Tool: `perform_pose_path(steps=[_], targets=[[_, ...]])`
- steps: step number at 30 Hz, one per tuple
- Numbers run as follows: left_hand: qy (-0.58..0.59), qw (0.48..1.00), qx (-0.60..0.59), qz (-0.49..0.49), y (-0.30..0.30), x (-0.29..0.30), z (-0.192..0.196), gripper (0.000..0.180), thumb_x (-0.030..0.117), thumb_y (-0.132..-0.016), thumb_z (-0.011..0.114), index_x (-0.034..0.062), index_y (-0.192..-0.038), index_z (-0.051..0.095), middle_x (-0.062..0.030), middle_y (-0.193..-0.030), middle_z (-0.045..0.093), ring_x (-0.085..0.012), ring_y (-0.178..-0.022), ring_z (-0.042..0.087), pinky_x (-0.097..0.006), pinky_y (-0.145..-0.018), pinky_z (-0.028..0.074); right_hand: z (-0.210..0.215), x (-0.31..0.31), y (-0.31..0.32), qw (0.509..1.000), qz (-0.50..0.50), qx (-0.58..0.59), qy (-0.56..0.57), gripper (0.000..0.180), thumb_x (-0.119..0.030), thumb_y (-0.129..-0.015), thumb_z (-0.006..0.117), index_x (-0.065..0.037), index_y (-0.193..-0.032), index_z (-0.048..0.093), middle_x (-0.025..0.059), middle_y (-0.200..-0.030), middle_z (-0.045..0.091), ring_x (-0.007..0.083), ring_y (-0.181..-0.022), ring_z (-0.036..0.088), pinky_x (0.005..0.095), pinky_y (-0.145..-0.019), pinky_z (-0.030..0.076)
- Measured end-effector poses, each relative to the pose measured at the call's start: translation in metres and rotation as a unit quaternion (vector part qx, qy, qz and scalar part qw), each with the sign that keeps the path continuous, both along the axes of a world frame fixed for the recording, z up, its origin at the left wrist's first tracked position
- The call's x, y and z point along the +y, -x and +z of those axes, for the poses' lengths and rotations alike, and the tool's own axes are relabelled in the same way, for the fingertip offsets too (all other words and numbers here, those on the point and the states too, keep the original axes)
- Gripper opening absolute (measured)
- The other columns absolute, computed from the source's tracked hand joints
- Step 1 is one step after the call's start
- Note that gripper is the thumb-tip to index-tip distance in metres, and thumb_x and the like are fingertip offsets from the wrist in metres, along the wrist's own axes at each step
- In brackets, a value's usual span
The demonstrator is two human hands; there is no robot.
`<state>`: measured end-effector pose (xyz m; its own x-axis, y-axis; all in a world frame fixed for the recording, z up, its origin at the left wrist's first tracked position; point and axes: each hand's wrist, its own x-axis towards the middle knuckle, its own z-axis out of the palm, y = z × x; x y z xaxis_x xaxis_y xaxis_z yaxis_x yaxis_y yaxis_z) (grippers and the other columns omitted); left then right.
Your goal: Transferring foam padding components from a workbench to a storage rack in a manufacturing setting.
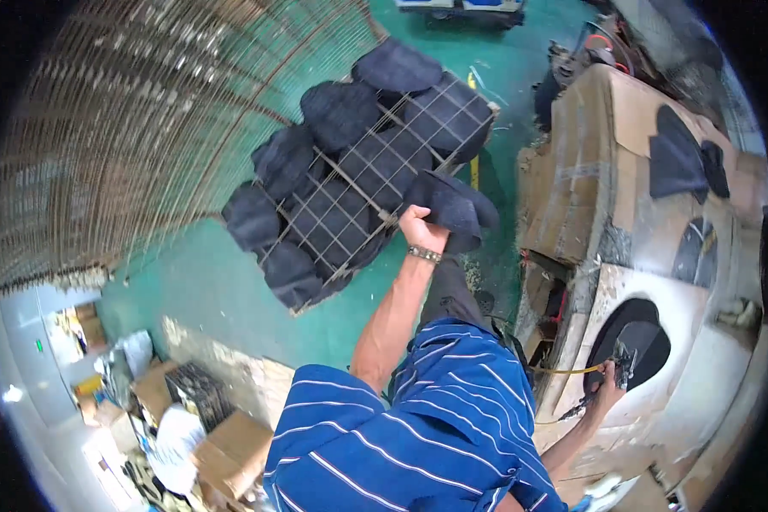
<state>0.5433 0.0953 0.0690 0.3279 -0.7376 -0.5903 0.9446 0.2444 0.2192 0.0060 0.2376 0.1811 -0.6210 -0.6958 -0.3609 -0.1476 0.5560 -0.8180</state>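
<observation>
My left hand [421, 230] is closed on the edge of a curved, dark felt-like piece [459, 207], held out beside a wire rack [382, 213]. Several similar dark rounded pieces [340, 115] lie on the rack's grid. Over at the right, my right hand [608, 389] grips a spray gun [625, 358] smeared with pale residue, a yellow hose [572, 370] running to it. Below the gun, a black rounded piece [655, 340] lies on the whitish, stained work surface [610, 299]; the gun partly covers it.
A tall stack of wire racks [162, 128] fills the upper left. Cardboard [580, 162] covers the bench at right, with more dark pieces [678, 162] on it. Boxes [233, 452] and bags stand at lower left. The floor [179, 273] is green.
</observation>
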Motion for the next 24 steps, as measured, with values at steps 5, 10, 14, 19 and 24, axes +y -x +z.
perform_pose_path(steps=[5,10,14,19,24], targets=[[-0.086,0.989,-0.028,0.119,-0.124,0.031,-0.049,0.044,0.008,-0.064,0.059,-0.0007,-0.106,0.069,-0.0144,-0.113,0.072,-0.0366,-0.106,0.070,-0.052,-0.099,0.059,-0.008,-0.034,-0.016,0.999,0.042,0.013,-0.022,0.013,-0.018,-0.100,0.075,-0.005,-0.100,0.076,0.0010,-0.082,0.071,0.0053,-0.056,0.054,0.0201,-0.040,0.035],[-0.134,0.964,-0.067,0.222,-0.213,0.079,-0.082,0.050,0.008,-0.064,0.061,-0.0003,-0.112,0.071,-0.0132,-0.119,0.072,-0.0360,-0.112,0.067,-0.051,-0.108,0.054,-0.012,-0.048,-0.012,0.995,0.046,0.031,-0.079,0.015,-0.019,-0.099,0.075,-0.005,-0.104,0.075,0.0015,-0.081,0.072,0.0060,-0.051,0.053,0.0203,-0.040,0.034],[-0.120,0.940,-0.086,0.308,-0.267,0.155,-0.171,0.061,0.005,-0.062,0.060,0.0007,-0.122,0.071,-0.0118,-0.126,0.072,-0.0374,-0.118,0.066,-0.052,-0.111,0.051,-0.005,-0.071,-0.032,0.983,0.061,0.097,-0.146,0.019,-0.021,-0.100,0.075,-0.003,-0.096,0.076,0.0037,-0.081,0.073,0.0079,-0.051,0.052,0.0236,-0.043,0.036],[-0.327,0.896,-0.079,0.290,-0.303,0.272,-0.286,0.047,0.001,-0.068,0.060,0.0008,-0.115,0.066,-0.0141,-0.119,0.068,-0.0407,-0.111,0.065,-0.066,-0.099,0.056,-0.028,-0.088,-0.046,0.979,0.066,0.100,-0.166,0.018,-0.022,-0.098,0.077,-0.004,-0.095,0.077,0.0025,-0.082,0.073,0.0080,-0.052,0.053,0.0242,-0.044,0.036],[-0.708,0.656,-0.129,0.226,-0.288,0.264,-0.333,0.050,-0.010,-0.076,0.072,0.0061,-0.122,0.062,-0.0212,-0.124,0.059,-0.0463,-0.098,0.067,-0.063,-0.070,0.069,-0.025,-0.083,-0.050,0.978,0.056,0.128,-0.155,0.017,-0.023,-0.095,0.079,-0.006,-0.096,0.078,0.0006,-0.084,0.074,0.0081,-0.055,0.054,0.0244,-0.046,0.034]])
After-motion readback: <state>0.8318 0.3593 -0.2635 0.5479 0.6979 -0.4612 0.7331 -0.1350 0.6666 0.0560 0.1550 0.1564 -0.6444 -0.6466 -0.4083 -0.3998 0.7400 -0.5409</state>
